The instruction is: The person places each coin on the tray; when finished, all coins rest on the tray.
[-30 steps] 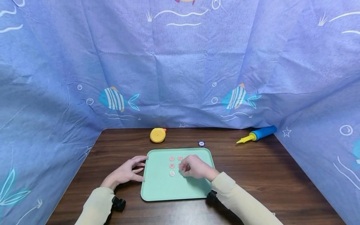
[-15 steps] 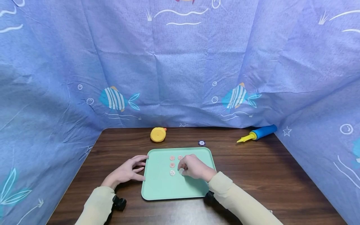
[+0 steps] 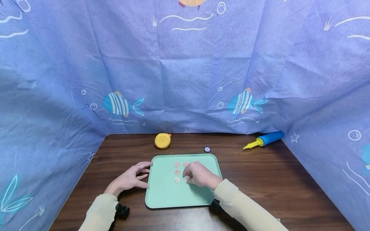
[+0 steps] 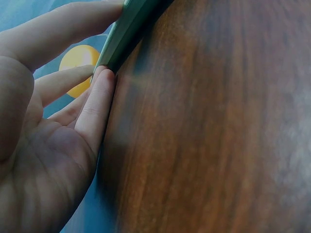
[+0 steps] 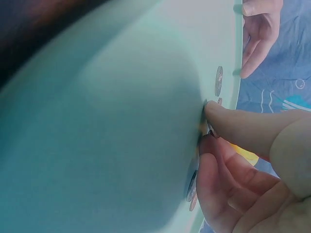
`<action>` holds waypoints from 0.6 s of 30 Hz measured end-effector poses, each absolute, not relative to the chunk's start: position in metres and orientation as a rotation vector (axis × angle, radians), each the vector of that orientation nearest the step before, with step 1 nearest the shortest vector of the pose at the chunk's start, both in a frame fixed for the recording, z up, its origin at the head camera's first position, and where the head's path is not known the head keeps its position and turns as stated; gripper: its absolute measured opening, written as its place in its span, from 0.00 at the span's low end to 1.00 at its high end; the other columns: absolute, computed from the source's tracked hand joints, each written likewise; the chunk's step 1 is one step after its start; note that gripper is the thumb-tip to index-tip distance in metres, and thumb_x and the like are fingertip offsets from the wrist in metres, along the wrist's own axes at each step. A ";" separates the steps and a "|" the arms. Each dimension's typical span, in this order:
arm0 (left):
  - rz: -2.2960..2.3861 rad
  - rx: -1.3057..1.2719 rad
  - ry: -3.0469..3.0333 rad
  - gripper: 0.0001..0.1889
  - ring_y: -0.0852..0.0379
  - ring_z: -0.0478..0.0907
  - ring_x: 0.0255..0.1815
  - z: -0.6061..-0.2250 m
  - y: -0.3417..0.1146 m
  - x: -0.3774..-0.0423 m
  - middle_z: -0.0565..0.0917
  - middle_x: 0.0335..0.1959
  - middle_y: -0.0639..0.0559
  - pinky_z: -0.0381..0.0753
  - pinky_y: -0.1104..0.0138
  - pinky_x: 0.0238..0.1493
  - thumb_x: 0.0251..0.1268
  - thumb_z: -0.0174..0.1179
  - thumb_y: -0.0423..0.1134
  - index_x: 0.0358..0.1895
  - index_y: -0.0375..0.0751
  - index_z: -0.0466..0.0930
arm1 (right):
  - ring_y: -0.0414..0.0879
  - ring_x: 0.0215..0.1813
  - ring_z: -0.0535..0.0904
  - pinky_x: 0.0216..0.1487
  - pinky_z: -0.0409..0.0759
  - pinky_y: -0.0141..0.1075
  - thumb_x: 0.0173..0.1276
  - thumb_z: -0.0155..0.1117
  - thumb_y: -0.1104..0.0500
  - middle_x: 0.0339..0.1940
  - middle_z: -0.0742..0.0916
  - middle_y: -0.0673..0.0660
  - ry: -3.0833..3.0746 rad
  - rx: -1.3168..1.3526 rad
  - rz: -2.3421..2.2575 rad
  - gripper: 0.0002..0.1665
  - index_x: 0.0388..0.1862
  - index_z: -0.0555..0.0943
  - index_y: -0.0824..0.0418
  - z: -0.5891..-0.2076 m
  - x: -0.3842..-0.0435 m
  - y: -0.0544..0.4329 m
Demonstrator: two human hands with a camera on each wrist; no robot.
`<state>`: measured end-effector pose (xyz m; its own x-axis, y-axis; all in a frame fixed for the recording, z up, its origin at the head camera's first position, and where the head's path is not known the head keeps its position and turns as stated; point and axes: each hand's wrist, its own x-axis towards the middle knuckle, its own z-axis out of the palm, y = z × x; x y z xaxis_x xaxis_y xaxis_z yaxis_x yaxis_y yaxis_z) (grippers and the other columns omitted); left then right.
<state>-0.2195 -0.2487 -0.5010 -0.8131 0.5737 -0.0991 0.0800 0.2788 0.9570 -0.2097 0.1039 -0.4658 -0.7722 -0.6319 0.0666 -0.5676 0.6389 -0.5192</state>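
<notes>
My right hand (image 3: 199, 175) is over the green tray (image 3: 162, 195), its thumb and fingertips pinching a silver coin (image 3: 186, 178) close to the tray surface. Just left of it lies another silver coin (image 3: 177, 180). Copper-coloured coins (image 3: 177, 164) sit in rows behind, some of them hidden by the right hand. In the right wrist view the pinched coin (image 5: 210, 127) shows as a thin edge between thumb and fingers, with a silver coin (image 5: 192, 186) lying beyond the fingers. My left hand (image 3: 130, 178) spreads its fingers, thumb and fingertips touching the tray's left rim.
Behind the tray on the wooden table (image 3: 260, 179) lie a yellow duck-shaped object (image 3: 162, 141) and a dark poker chip (image 3: 207, 149). A blue and yellow hand pump (image 3: 267, 139) lies at the back right. A blue fish-patterned cloth (image 3: 185, 73) hangs around the table.
My right hand has shifted slightly left over the tray, and the silver coin at its fingertips has come into view. The left hand stays on the rim.
</notes>
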 end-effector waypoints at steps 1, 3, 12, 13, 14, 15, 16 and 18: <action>1.554 0.587 2.126 0.49 0.38 0.66 0.73 -0.501 -0.249 -0.220 0.55 0.81 0.32 0.77 0.73 0.69 0.59 0.77 0.31 0.81 0.31 0.58 | 0.39 0.36 0.85 0.38 0.84 0.27 0.61 0.79 0.72 0.36 0.92 0.52 2.736 -1.004 -0.798 0.10 0.40 0.93 0.62 -0.466 -0.210 0.104; 1.555 0.605 2.128 0.49 0.37 0.65 0.73 -0.501 -0.249 -0.220 0.55 0.80 0.31 0.77 0.72 0.69 0.60 0.77 0.31 0.81 0.30 0.58 | 0.37 0.36 0.85 0.39 0.84 0.26 0.61 0.79 0.72 0.35 0.92 0.52 2.744 -1.000 -0.795 0.10 0.39 0.93 0.61 -0.467 -0.210 0.104; 1.563 0.594 2.117 0.49 0.35 0.65 0.74 -0.503 -0.250 -0.221 0.55 0.81 0.32 0.77 0.72 0.69 0.59 0.77 0.31 0.82 0.31 0.58 | 0.37 0.36 0.87 0.38 0.85 0.25 0.61 0.79 0.71 0.34 0.92 0.52 2.733 -1.055 -0.821 0.07 0.36 0.92 0.62 -0.469 -0.211 0.106; 1.563 0.584 2.116 0.49 0.36 0.65 0.74 -0.503 -0.250 -0.222 0.55 0.81 0.33 0.77 0.73 0.68 0.59 0.77 0.31 0.82 0.32 0.59 | 0.38 0.37 0.87 0.39 0.85 0.25 0.61 0.79 0.71 0.34 0.92 0.52 2.733 -1.057 -0.820 0.07 0.36 0.92 0.62 -0.469 -0.211 0.106; 1.563 0.584 2.115 0.49 0.36 0.65 0.74 -0.504 -0.250 -0.222 0.55 0.81 0.33 0.77 0.73 0.68 0.59 0.77 0.31 0.82 0.32 0.59 | 0.38 0.37 0.87 0.39 0.85 0.25 0.61 0.79 0.71 0.34 0.92 0.52 2.733 -1.056 -0.816 0.07 0.36 0.92 0.62 -0.468 -0.211 0.106; 1.564 0.584 2.116 0.49 0.36 0.65 0.74 -0.504 -0.250 -0.222 0.55 0.81 0.33 0.77 0.74 0.68 0.58 0.78 0.31 0.82 0.32 0.59 | 0.38 0.37 0.87 0.39 0.85 0.25 0.61 0.79 0.71 0.34 0.92 0.52 2.734 -1.053 -0.813 0.07 0.36 0.92 0.62 -0.468 -0.211 0.106; 1.565 0.592 2.116 0.49 0.36 0.65 0.74 -0.504 -0.250 -0.222 0.55 0.81 0.32 0.77 0.73 0.68 0.58 0.78 0.31 0.81 0.31 0.59 | 0.38 0.37 0.87 0.39 0.85 0.25 0.61 0.79 0.71 0.34 0.92 0.52 2.733 -1.049 -0.812 0.07 0.36 0.92 0.62 -0.468 -0.211 0.106; 1.565 0.593 2.120 0.49 0.36 0.65 0.74 -0.503 -0.250 -0.222 0.55 0.81 0.32 0.78 0.72 0.68 0.58 0.78 0.31 0.81 0.31 0.59 | 0.39 0.37 0.87 0.39 0.85 0.25 0.61 0.79 0.72 0.34 0.92 0.52 2.728 -1.044 -0.813 0.07 0.36 0.93 0.62 -0.467 -0.211 0.106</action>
